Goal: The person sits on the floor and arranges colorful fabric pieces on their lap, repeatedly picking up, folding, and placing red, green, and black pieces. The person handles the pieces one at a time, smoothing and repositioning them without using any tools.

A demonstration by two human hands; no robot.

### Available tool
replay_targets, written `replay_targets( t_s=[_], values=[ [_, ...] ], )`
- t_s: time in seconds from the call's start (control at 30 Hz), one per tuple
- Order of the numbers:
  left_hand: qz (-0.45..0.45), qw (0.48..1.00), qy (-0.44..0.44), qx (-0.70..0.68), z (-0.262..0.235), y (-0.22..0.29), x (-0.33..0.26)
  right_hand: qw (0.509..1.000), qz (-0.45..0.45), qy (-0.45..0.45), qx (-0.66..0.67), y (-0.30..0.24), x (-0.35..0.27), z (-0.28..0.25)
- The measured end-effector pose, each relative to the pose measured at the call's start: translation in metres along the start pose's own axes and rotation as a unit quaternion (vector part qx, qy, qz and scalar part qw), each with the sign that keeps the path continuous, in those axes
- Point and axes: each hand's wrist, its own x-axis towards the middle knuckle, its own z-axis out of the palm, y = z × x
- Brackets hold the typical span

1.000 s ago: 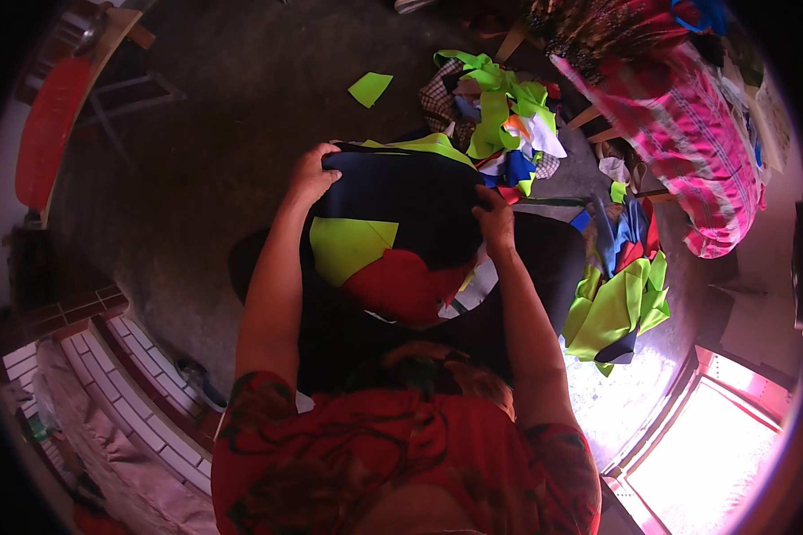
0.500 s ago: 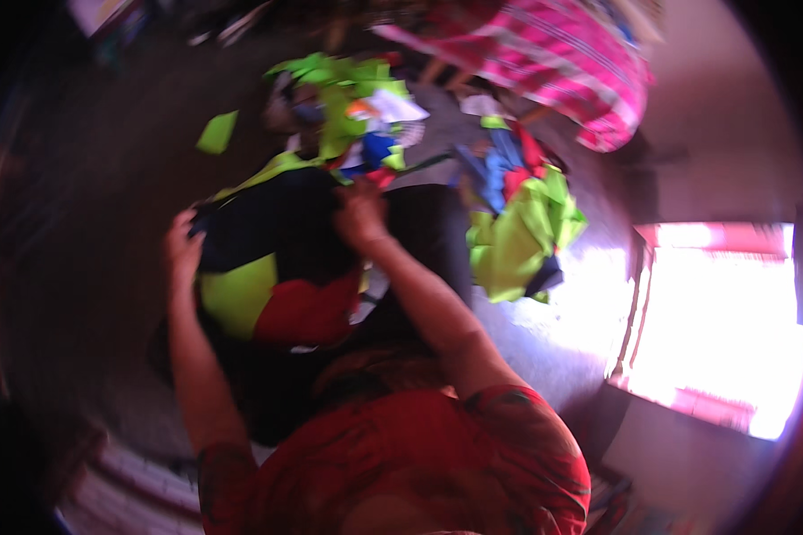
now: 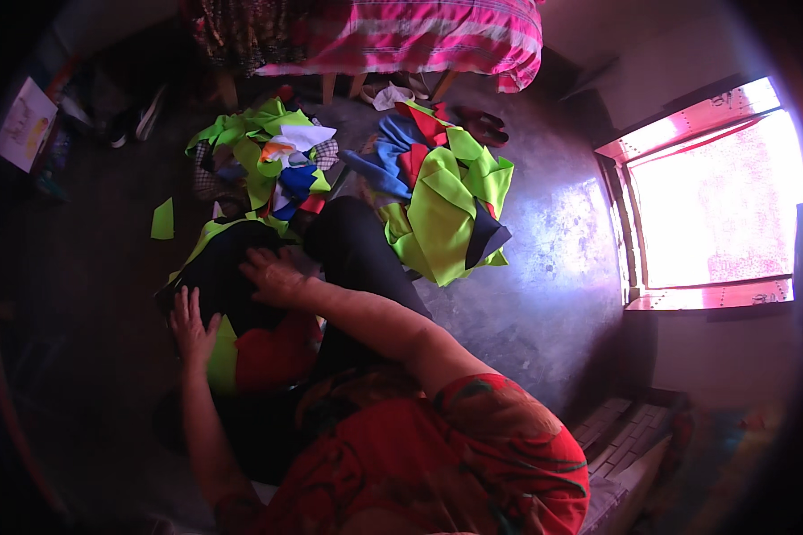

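Note:
A patchwork cloth of black fabric (image 3: 220, 259), a lime green panel (image 3: 224, 361) and a dark red panel (image 3: 277, 353) lies spread over my lap. My left hand (image 3: 193, 328) rests on its left side, fingers spread and pointing away from me. Across the black part lies my right hand (image 3: 278, 278), palm down with the fingers apart. Neither hand grips anything. Beyond the cloth, a heap of scraps (image 3: 265, 156) in lime, white, blue and orange sits on the floor. My dark-clothed knee (image 3: 352, 236) is right of the cloth.
Another pile of lime, blue and red fabric (image 3: 437, 205) lies right of my knee. One lime scrap (image 3: 162, 219) is alone on the floor (image 3: 544, 267) at left. A bed with a pink striped cover (image 3: 419, 36) stands at the back; a bright window (image 3: 709, 201) is at right.
My hands have come closer together: the right has moved inward from the cloth's far right edge onto the black part. The left lies flatter on the cloth. The whole view has shifted.

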Motion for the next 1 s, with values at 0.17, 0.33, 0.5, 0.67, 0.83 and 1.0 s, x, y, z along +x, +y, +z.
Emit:
replay_targets(
  t_s=[0.17,0.33,0.5,0.67,0.83,1.0],
  values=[
    [0.000,1.000,0.011,-0.013,0.007,-0.001,-0.004,1.000,-0.007,0.011,0.025,0.004,0.002,0.006],
    [-0.023,1.000,0.005,0.019,0.003,0.011,-0.001,0.999,-0.027,0.023,-0.037,0.005,0.005,0.014],
    [-0.039,0.998,0.008,0.040,0.005,0.015,-0.005,0.998,-0.033,0.026,-0.037,0.001,0.006,0.006],
    [-0.043,0.998,0.008,0.051,0.004,0.019,-0.008,0.998,-0.041,0.037,-0.026,0.001,0.006,0.007],
    [-0.046,0.998,0.009,0.043,-0.002,0.021,-0.006,0.999,-0.032,0.023,-0.030,-0.002,0.007,0.004],
    [-0.053,0.998,0.019,-0.017,-0.008,0.022,0.000,0.999,-0.033,0.022,-0.034,0.000,0.007,0.001]
  ],
)
